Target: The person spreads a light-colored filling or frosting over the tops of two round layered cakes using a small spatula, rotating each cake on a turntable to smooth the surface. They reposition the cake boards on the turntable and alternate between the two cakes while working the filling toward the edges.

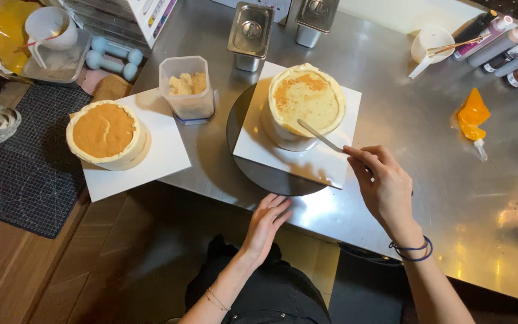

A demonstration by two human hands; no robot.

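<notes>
right hand (385, 186) pinches a slim metal spatula (321, 137), its blade reaching up-left onto the cream-rimmed round cake (306, 99); left hand (266, 221), fingers spread, steadies the dark round turntable (253, 171) below it.

The right hand (385, 186) covers the handle of the palette knife (321, 137). The black turntable (244, 162) lies mostly hidden under the white cake board (325, 162). The bottles (511, 48) at the table's (427, 138) corner are cut off by the right edge.
</notes>
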